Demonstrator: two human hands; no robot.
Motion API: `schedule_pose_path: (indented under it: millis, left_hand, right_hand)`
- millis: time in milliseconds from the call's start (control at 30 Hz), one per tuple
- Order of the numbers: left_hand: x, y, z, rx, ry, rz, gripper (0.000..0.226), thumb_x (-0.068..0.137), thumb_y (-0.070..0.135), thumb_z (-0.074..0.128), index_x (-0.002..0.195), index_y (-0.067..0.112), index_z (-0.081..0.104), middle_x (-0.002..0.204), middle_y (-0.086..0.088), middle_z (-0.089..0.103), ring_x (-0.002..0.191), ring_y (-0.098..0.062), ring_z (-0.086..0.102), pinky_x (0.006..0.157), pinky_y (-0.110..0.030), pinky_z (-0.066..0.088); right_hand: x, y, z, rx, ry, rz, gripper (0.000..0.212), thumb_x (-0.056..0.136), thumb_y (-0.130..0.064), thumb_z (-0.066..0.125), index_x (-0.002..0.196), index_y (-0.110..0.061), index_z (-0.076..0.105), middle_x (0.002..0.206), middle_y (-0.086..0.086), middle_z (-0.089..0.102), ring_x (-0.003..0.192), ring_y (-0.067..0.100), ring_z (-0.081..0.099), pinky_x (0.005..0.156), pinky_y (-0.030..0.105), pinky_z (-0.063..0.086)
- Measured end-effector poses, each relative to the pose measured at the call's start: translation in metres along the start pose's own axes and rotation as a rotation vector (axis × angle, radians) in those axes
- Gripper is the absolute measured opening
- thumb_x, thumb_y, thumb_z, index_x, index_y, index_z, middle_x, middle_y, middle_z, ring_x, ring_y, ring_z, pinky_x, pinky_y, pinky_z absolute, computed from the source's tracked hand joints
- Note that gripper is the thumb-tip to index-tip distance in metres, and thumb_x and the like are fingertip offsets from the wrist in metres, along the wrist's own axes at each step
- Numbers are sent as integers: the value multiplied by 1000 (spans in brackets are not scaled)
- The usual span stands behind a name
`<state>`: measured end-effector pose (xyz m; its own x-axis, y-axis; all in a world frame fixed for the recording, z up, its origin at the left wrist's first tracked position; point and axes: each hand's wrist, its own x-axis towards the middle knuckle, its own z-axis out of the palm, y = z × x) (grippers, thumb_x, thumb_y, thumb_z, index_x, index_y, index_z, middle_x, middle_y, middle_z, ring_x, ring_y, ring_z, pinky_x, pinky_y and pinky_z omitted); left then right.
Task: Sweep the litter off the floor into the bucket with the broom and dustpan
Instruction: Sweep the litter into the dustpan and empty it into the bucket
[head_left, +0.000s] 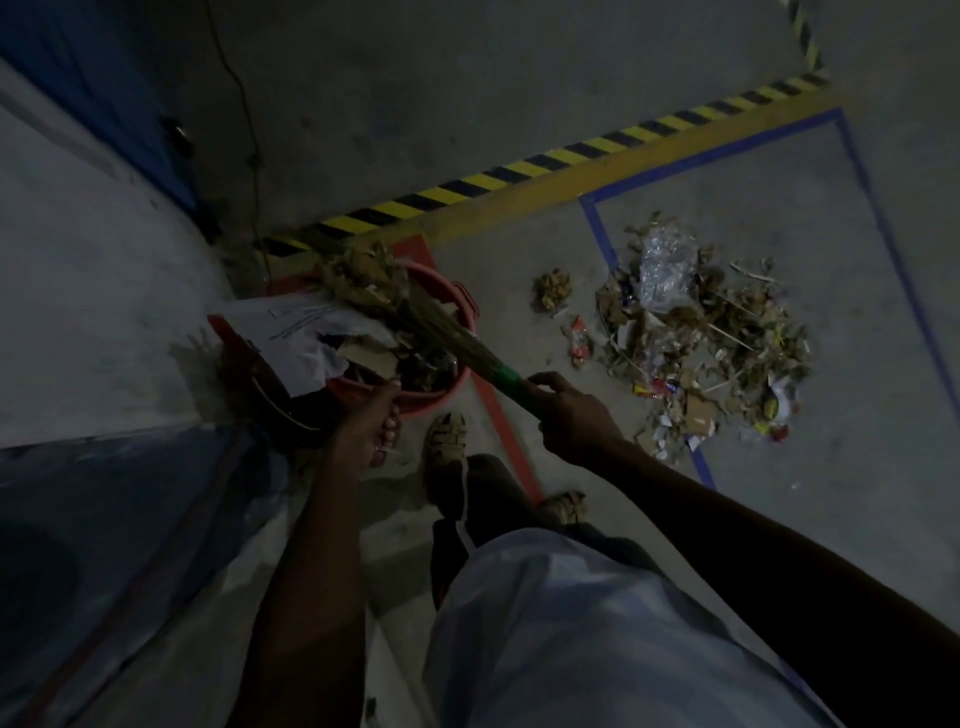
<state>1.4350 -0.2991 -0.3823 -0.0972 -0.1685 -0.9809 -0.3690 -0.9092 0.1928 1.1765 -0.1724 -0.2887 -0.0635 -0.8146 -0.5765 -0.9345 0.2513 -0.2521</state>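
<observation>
Step in hand, as judged: emptying a load into the bucket (415, 400), red, standing on the floor by the wall; the right hand (571, 410) is closed round the green-bound neck of the broom (441, 332), whose bristles lie across the bucket mouth with dry litter clinging at the tip, while the left hand (371, 426) is curled round what seems to be the handle of the dustpan (244, 343), red, tilted at the bucket's left rim. Bucket contents: white paper, cardboard scraps, dark debris, near brim-full. Outstanding: the pile (701, 332) of leaves, wrappers and a clear bag lies well apart to the right, so the next move likely calls for carrying both tools back to it.
</observation>
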Motion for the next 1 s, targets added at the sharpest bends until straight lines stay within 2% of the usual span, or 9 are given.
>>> schedule_pose_path:
  millis: [167,300,367,533,600,667,733,867,1000]
  left_hand:
    - [38,15,-5,-90,-31,-100,45,99,46,61,65,19,48,42,5,44,31,-7,37,40,-15,25]
    - [61,16,-4,-91,14,-82,36,99,33,64,70,17,49,51,2,52,41,-10,47,38,-15,37]
    - [69,16,-1,-47,26,-93,35,98,29,64,70,15,49,50,1,53,46,-11,46,42,-18,37]
    - [74,-6,6,-26,81,-41,16,94,22,70,87,9,67,78,-9,57,63,-26,52,59,-33,43]
    - [72,-14,8,-57,80,-64,24,95,25,69,83,5,63,77,-10,57,55,-25,54,52,-30,47]
    - [69,-15,12,-100,74,-92,32,99,25,64,74,8,54,61,-6,57,36,-17,53,39,-18,44]
    - [66,-14,15,-96,64,-109,35,102,23,60,71,9,52,44,-2,56,29,-12,49,37,-14,40]
    - [53,-18,18,53,8,-120,31,102,23,59,73,10,53,54,-4,56,46,-16,50,38,-17,43]
    - [23,-19,34,118,15,46,31,101,31,60,74,16,55,67,-3,53,53,-15,50,49,-24,41]
  right_hand:
    - [5,5,3,-32,-18,32,70,81,-8,61,145,-28,43,147,-2,40,69,27,61,50,32,46]
    - [-3,17,13,-58,-9,63,67,81,-10,62,144,-30,45,147,-2,40,62,25,58,47,34,49]
    - [-9,20,15,-55,4,64,68,81,-9,63,144,-28,46,146,0,42,60,25,58,46,33,48]
    - [-26,30,12,-35,36,44,67,80,-6,64,143,-22,49,142,6,49,58,28,59,47,32,45]
    - [-33,34,13,-12,39,50,67,80,-4,65,142,-21,50,142,6,49,59,28,60,48,34,48]
    - [-40,39,14,10,48,67,66,80,-5,66,142,-20,50,143,6,47,62,26,61,49,37,51]
    - [-48,43,15,31,70,91,66,80,-5,67,141,-20,51,144,5,46,63,25,61,49,37,51]
    - [-67,50,18,93,134,136,67,77,-4,69,139,-20,53,142,4,49,68,26,63,52,37,51]
    - [-89,61,23,144,164,194,67,78,-5,70,140,-20,52,143,3,48,71,27,63,54,36,50]
